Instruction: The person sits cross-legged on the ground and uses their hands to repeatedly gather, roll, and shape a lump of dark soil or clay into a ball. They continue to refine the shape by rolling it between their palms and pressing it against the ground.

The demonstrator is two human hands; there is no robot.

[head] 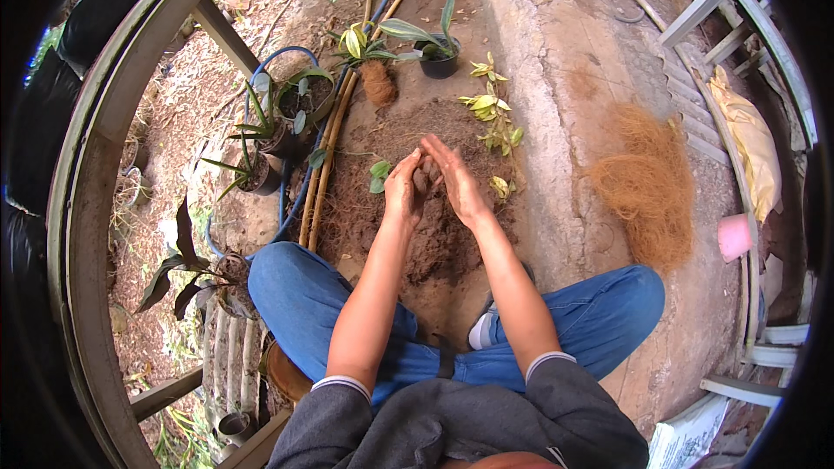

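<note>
Between my left hand (403, 190) and my right hand (460, 184) is a lump of dark, moist soil (427, 176). My palms are cupped against it from both sides, and the right fingers look slightly blurred. The hands are above a heap of loose brown soil (436, 241) mixed with fibres. A small green-leaved cutting (379, 176) is just left of my left hand. To the right of the heap lie cut stems with yellow-green leaves (498, 117). Beyond the heap is a ball wrapped in brown coir fibre (378, 83), with a yellow-green plant (354, 40) at its top.
A black pot (440, 62) with a long-leaved plant stands ahead. Potted plants (260, 172), bamboo poles (326, 169) and a blue hose (296, 212) line the left. Loose coir fibre (645, 189), a pink pot (735, 238) and a yellowish sack (746, 143) are at right.
</note>
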